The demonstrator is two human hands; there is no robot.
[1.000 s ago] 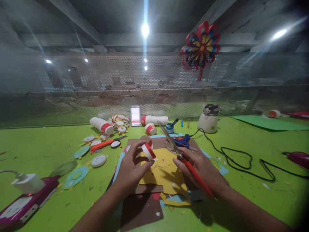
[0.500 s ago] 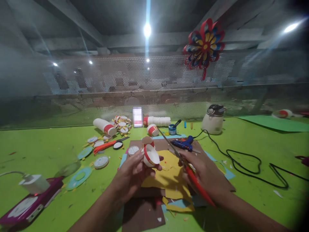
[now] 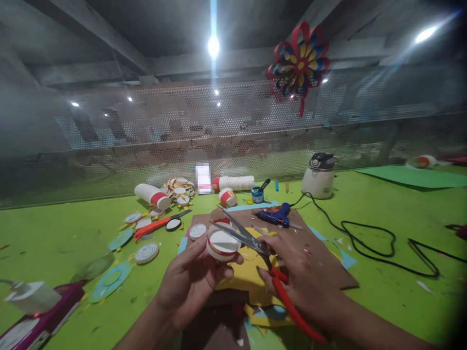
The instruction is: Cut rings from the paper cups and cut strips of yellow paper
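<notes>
My left hand [image 3: 188, 279] holds a short paper cup [image 3: 223, 249], white with a red and yellow band, its round white face tipped upward. Fingers wrap its left side and underside. In my right hand [image 3: 301, 270] are scissors [image 3: 297, 311] with red handles. Their blades stand apart and reach across the cup's top; whether they touch it I cannot tell. Below both hands lie yellow sheet scraps [image 3: 242, 281] on a brown board [image 3: 321, 253]. Just behind the held cup is another red-banded cup piece [image 3: 220, 220], partly hidden by the blades.
A blue glue gun [image 3: 275, 215] with a black cord lies behind my right hand. A utility knife [image 3: 155, 227] and several round white discs [image 3: 147, 253] lie left. Stacked paper cups [image 3: 151, 196], a phone [image 3: 203, 178] and a white-and-black jar [image 3: 318, 177] stand farther back.
The scissors' blades have spread and swung left over the cup. My left hand has turned the cup so its round face points more upward. The view has shifted slightly.
</notes>
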